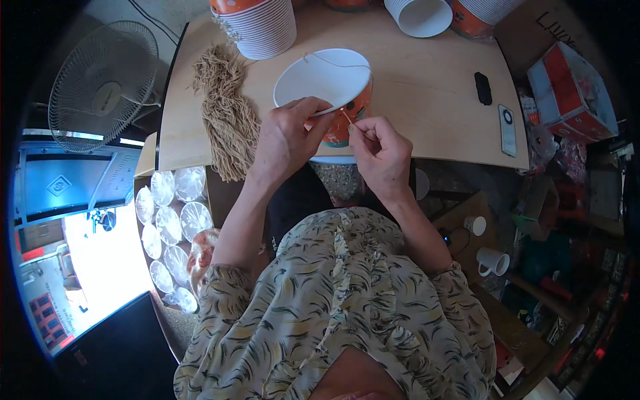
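A paper bowl (pixel 325 80), white inside and orange outside, sits tilted at the near edge of the tabletop (pixel 427 100), just in front of the person. The left hand (pixel 287 137) is clamped on its near rim, thumb and fingers closed over the edge. The right hand (pixel 380 150) is pinched shut on the end of a thin tan string (pixel 348 117) right at the bowl's side wall. A length of string already arches across the bowl's far rim, so one end looks fastened and the near end seems to be the part left to fix; that is a judgement, since the fingers hide the spot itself.

Just to the left lies a bundle of cut strings (pixel 227 113). Behind it stands a stack of bowls (pixel 261 25), with more stacks along the far edge. A small black object (pixel 483 88) and a slim remote (pixel 507 130) lie well apart to the right. Nothing crowds the bowl. A bag of clear plastic lids (pixel 167 227) and a fan (pixel 103 85) sit off the tabletop to the left.
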Available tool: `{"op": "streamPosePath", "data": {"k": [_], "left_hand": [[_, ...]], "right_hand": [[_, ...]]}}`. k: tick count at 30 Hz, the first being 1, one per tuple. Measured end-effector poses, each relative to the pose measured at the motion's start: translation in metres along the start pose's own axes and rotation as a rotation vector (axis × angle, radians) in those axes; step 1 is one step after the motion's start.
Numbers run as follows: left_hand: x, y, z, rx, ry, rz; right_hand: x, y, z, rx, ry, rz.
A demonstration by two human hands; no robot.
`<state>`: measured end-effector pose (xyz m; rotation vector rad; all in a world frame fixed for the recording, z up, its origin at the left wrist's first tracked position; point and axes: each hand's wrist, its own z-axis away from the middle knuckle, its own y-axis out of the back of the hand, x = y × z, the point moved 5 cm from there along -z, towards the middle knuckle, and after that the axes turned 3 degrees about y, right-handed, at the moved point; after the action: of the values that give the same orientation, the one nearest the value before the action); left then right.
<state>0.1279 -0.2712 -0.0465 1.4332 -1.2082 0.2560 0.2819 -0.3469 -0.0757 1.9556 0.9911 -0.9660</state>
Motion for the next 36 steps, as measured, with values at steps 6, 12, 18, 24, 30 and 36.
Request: {"op": "streamPosePath", "data": {"k": [6,12,18,24,30,36], "left_hand": [[0.005,-0.004,0.003,0.054,-0.030,-0.021],[0.009,-0.012,0.008,0.016,0.003,0.014],[0.013,-0.015,0.009,-0.025,-0.034,-0.004],[0.013,-0.017,0.011,-0.028,-0.015,-0.023],[0.012,-0.019,0.012,-0.053,0.005,-0.002],[0.012,-0.021,0.016,-0.054,0.004,-0.022]], "right_hand": [[0.004,0.000,0.000,0.012,0.011,0.026],[0.006,-0.001,0.001,0.003,-0.003,0.000],[0.008,0.001,0.009,-0.040,-0.107,-0.159],[0.003,0.004,0.010,-0.060,-0.148,-0.205],[0.013,0.006,0.013,-0.021,-0.167,-0.208],[0.014,0.005,0.014,-0.024,-0.133,-0.207]]}}
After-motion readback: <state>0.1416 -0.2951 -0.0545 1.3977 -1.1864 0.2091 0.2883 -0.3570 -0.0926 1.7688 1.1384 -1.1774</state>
